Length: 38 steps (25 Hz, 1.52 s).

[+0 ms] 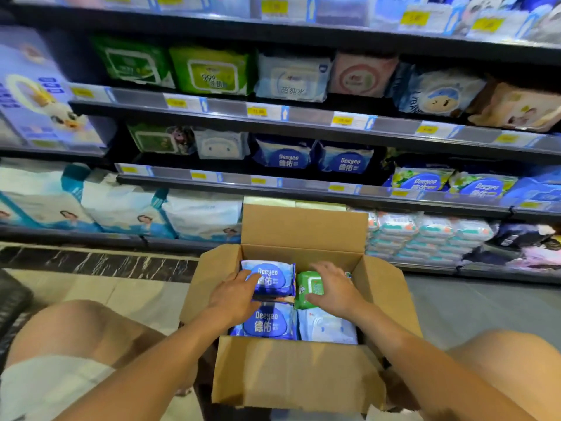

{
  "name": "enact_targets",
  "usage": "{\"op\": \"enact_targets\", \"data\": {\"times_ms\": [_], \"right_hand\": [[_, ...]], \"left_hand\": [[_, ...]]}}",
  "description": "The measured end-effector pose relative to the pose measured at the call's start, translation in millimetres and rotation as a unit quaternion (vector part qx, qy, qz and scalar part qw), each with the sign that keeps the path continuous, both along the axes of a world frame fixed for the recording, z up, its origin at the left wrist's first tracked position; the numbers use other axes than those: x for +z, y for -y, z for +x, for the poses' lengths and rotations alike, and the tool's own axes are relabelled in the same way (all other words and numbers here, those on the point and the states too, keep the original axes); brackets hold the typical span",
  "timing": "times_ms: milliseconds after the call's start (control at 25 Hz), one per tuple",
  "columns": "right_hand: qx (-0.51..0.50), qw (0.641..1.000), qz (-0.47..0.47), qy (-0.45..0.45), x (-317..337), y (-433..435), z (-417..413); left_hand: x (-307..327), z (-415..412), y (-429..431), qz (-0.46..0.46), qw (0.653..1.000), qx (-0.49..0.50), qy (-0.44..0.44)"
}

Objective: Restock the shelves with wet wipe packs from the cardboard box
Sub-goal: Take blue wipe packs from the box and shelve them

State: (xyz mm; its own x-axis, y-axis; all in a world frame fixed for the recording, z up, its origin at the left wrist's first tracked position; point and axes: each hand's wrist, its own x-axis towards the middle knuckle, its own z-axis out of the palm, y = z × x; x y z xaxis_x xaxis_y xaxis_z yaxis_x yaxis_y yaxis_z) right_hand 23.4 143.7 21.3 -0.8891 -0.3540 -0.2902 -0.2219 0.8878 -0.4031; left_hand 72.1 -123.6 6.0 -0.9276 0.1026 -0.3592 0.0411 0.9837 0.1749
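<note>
Left hand (235,299): curling its fingers round the left edge of a blue-and-white soft plastic Deeyeo wipe pack (273,282), which is lying in the far-left quarter of the open brown cardboard box (291,375). Right hand (334,290): gripping a green soft plastic wipe pack (309,288) in the far-right quarter, fingers draping over its top and thumb pressing its near edge. Box: sitting on the floor between the person's bare knees, flaps standing open, just before the dark metal shelves (303,123). Also lying inside, near row: second blue Deeyeo pack (267,325), left; pale white-blue pack (328,328), right. Matching shelved Deeyeo packs (285,156) are standing on a middle shelf.
</note>
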Motion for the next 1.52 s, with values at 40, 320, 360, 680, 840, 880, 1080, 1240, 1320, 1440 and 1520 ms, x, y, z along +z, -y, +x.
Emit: {"op": "enact_targets", "data": {"times_ms": [40, 320, 360, 680, 840, 880, 1080, 1240, 1320, 1440, 1520], "right_hand": [[0.01, 1.0, 0.007, 0.016, -11, 6, 2], [0.0, 0.979, 0.023, 0.205, -76, 25, 9], [-0.013, 0.972, 0.011, 0.236, -82, 28, 10], [-0.143, 0.921, -0.025, 0.361, -109, 50, 5], [-0.237, 0.862, -0.103, 0.436, -95, 59, 5], [-0.258, 0.849, -0.125, 0.443, -92, 59, 4], [-0.288, 0.824, -0.204, 0.443, -81, 50, 2], [-0.301, 0.823, -0.243, 0.416, -89, 43, 6], [-0.304, 0.821, -0.258, 0.409, -88, 41, 8], [-0.311, 0.826, -0.263, 0.389, -84, 33, 6], [-0.32, 0.829, -0.259, 0.378, -82, 30, 5]], "left_hand": [[-7, 0, 1, 0.004, 1.0, 0.003, 0.019], [-49, 2, 1, 0.093, 0.985, 0.074, 0.121], [-52, 1, 3, 0.11, 0.981, 0.093, 0.132], [-66, -11, 7, 0.286, 0.889, 0.306, 0.185], [-61, -13, 6, 0.38, 0.804, 0.402, 0.218], [-60, -13, 7, 0.391, 0.794, 0.411, 0.218], [-59, -11, 5, 0.442, 0.752, 0.443, 0.21], [-55, -14, 4, 0.463, 0.736, 0.458, 0.187], [-50, -16, 2, 0.465, 0.74, 0.454, 0.175], [-45, -18, -2, 0.468, 0.743, 0.449, 0.165], [-43, -23, -5, 0.469, 0.745, 0.449, 0.155]]}}
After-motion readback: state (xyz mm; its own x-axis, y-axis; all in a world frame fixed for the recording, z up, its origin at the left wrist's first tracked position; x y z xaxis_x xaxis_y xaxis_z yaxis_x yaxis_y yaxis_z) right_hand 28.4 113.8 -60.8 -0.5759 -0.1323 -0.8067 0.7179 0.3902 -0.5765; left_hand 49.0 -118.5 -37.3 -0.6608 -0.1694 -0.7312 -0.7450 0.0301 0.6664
